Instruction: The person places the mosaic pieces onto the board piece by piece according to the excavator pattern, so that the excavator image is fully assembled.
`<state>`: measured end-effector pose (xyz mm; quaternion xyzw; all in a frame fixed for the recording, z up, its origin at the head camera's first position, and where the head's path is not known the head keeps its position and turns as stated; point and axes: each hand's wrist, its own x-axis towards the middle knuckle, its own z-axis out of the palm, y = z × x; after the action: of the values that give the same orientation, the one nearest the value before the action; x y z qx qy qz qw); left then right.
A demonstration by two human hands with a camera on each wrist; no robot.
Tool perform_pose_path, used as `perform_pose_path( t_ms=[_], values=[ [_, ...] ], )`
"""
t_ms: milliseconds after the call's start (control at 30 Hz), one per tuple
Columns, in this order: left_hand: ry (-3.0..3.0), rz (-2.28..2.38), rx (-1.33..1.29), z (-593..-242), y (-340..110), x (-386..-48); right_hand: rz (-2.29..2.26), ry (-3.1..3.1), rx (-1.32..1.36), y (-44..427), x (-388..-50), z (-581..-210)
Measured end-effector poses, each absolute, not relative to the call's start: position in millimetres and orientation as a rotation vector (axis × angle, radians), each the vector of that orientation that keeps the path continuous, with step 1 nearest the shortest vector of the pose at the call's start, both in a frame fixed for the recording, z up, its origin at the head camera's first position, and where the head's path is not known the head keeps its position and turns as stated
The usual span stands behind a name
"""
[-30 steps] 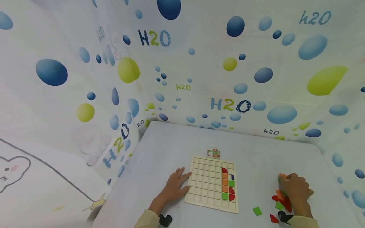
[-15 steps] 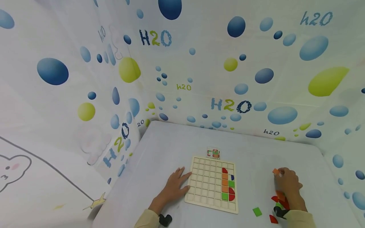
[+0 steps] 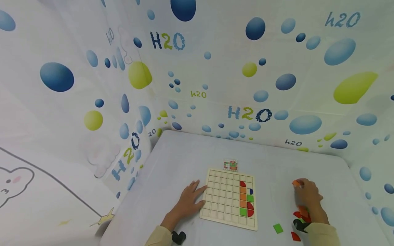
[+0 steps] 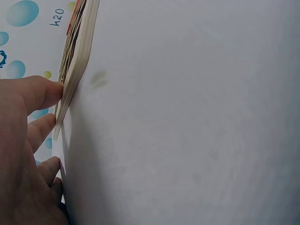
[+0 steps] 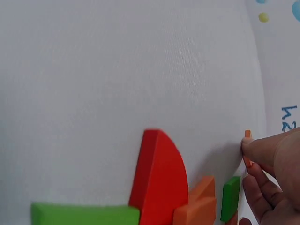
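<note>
My right hand (image 3: 309, 195) pinches an orange square tile (image 3: 296, 183) between thumb and fingers, right of the board. In the right wrist view the tile (image 5: 247, 149) is seen nearly edge-on. My left hand (image 3: 188, 201) lies with fingers spread, thumb and fingertips touching the left edge of a wooden grid board (image 3: 220, 201). The left wrist view shows the thumb (image 4: 46, 93) against the board's side (image 4: 77, 70). Red, orange, green and blue pieces sit in the board's two right-hand columns, such as a green square (image 3: 243, 212).
A small pattern card (image 3: 230, 165) lies behind the board. Loose pieces lie near my right wrist, among them a red quarter-circle (image 3: 295, 236), a green square (image 3: 278, 228) and, in the right wrist view, a large red piece (image 5: 159, 178). A printed curtain surrounds the white table (image 3: 184, 150).
My right hand has moved left and slightly away from me with the orange tile, off the loose pieces. The left hand and the board have stayed in place.
</note>
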<state>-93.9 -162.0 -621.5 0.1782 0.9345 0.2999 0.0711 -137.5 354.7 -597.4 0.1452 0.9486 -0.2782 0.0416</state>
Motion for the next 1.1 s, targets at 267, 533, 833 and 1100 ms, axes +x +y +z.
perform_pose_path(
  t_ms=[267,533,833,1100],
  values=[
    [2.808,0.901,0.526,-620,-160,-92,-0.781,2.896,0.352,335,-144,-596],
    [2.815,0.886,0.522,-621,-161,-93,-0.761,2.938,0.147,289,-142,-594],
    [2.806,0.911,0.533,-617,-161,-91,-0.713,3.006,0.059,231,-138,-590],
    [2.796,0.875,0.534,-620,-163,-93,-0.821,2.988,-0.093,181,-133,-573]
  ],
)
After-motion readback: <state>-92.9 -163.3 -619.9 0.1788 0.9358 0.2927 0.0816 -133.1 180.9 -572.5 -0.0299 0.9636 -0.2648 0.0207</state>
